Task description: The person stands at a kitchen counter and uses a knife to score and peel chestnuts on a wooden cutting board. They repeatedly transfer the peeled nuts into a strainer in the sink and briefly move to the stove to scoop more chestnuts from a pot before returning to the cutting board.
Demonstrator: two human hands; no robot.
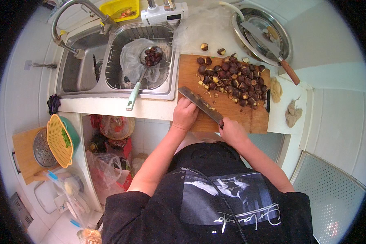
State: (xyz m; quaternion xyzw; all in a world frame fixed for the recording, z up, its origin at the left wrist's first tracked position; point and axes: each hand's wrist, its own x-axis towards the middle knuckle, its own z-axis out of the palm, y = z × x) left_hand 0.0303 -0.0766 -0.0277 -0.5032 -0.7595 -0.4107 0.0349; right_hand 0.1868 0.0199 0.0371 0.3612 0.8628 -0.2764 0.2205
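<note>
My right hand (233,131) grips the handle of a kitchen cleaver (202,105). The broad metal blade slants across the near left part of a wooden cutting board (253,120), with yellow crumbs stuck to it. Curled fingers of my left hand (185,113) sit right beside the blade at the board's left edge; whether they hold anything is hidden. Beyond the blade lies a heap of dark brown chestnuts (241,79), several split to show yellow flesh. Crumbs and shell bits are scattered around the heap's left side.
Left of the board is a double steel sink (79,76) with a wire basket. There, a green-handled skimmer (134,94) holds several chestnuts over a plastic bag (129,59). At back right, a second cleaver (288,71) rests across a steel basin (238,39). Rags (293,113) lie at right.
</note>
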